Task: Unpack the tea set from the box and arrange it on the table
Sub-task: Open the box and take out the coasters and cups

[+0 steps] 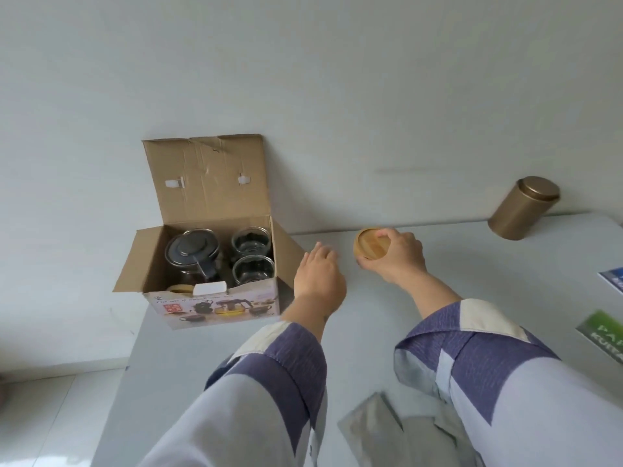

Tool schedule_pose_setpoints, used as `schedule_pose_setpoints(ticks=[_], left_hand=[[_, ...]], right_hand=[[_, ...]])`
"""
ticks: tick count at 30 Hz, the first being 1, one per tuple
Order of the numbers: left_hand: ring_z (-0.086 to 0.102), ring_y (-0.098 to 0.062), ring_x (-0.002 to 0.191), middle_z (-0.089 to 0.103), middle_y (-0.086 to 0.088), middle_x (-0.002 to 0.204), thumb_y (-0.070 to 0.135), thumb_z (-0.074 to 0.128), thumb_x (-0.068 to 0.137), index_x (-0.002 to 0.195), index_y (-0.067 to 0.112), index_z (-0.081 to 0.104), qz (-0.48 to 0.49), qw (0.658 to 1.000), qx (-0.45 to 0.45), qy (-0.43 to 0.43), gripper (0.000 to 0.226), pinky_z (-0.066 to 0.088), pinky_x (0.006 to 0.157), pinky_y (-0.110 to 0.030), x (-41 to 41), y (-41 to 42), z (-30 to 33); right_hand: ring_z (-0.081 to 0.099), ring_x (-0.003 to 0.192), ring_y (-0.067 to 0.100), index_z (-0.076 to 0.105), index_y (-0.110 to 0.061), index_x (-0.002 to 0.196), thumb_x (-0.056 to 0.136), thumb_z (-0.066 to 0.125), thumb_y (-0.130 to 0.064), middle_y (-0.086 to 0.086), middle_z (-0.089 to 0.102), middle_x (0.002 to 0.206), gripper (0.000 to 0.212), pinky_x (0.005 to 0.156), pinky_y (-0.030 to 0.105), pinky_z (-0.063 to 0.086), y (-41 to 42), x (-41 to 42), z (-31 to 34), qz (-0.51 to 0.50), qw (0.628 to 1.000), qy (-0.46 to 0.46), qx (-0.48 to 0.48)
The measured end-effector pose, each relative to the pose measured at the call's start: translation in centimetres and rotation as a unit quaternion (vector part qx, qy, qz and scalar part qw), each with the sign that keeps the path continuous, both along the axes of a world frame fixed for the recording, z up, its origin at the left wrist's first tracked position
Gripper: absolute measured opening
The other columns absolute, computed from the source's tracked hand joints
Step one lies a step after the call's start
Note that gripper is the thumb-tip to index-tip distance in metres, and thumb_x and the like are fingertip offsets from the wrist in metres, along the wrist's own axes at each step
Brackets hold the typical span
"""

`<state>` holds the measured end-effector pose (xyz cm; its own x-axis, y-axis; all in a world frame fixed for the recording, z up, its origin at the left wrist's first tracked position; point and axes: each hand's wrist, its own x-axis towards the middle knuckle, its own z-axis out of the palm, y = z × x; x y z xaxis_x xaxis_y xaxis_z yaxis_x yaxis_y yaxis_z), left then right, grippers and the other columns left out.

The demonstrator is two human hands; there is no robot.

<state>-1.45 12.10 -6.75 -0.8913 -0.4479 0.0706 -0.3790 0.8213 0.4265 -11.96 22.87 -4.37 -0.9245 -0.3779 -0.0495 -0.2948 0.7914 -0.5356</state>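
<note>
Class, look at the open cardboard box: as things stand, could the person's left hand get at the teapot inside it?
Probably yes. The left hand is empty, hovering just right of the box; the lid flap stands upright against the wall, so the teapot lies uncovered from above. The right hand is occupied with a wooden coaster.

Green packet (603,335) and blue packet (613,278) at right of desk (438,271) cut off by the frame edge, lettering only partly legible. Lower body of teapot (193,252) hidden by box (215,301) wall. Small print on box front too blurred to read. Underside of wooden coaster (371,246) covered by right hand (399,256).
</note>
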Motion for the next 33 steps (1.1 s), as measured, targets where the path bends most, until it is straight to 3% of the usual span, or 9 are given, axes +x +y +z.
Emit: schedule_pose_setpoints(ticks=[5,13,33], left_hand=[[-0.001,-0.020,0.147,0.004,-0.005,0.159,0.034,0.038,0.100,0.149,0.008,0.014,-0.015,0.985,0.053,-0.165,0.060,0.009,0.118,-0.038,-4.4,4.2,-3.8],[-0.020,-0.018,0.143,-0.024,-0.004,0.156,0.044,0.039,0.098,0.148,0.007,-0.015,-0.024,0.960,0.029,-0.279,0.082,-0.002,0.119,-0.038,-8.7,5.6,-8.1],[-0.021,-0.015,0.143,-0.028,-0.001,0.154,0.043,0.041,0.097,0.149,0.010,-0.015,-0.009,0.955,0.024,-0.296,0.083,-0.001,0.119,-0.038,-9.0,5.5,-8.4]], right_hand=[[0.037,0.125,0.026,0.047,-0.026,0.128,0.068,0.076,-0.048,0.007,0.043,0.129,0.070,0.095,0.033,0.040,3.9,-6.0,-3.0,-0.002,1.000,-0.019,0.011],[0.038,0.124,0.027,0.049,-0.025,0.123,0.066,0.079,-0.041,0.007,0.043,0.128,0.066,0.096,0.033,0.039,5.6,-14.1,-8.1,-0.005,1.000,-0.015,-0.004],[0.032,0.128,0.029,0.044,-0.024,0.128,0.069,0.076,-0.039,0.007,0.035,0.136,0.069,0.103,0.036,0.036,5.1,-20.7,-11.7,-0.040,0.999,-0.019,-0.032]])
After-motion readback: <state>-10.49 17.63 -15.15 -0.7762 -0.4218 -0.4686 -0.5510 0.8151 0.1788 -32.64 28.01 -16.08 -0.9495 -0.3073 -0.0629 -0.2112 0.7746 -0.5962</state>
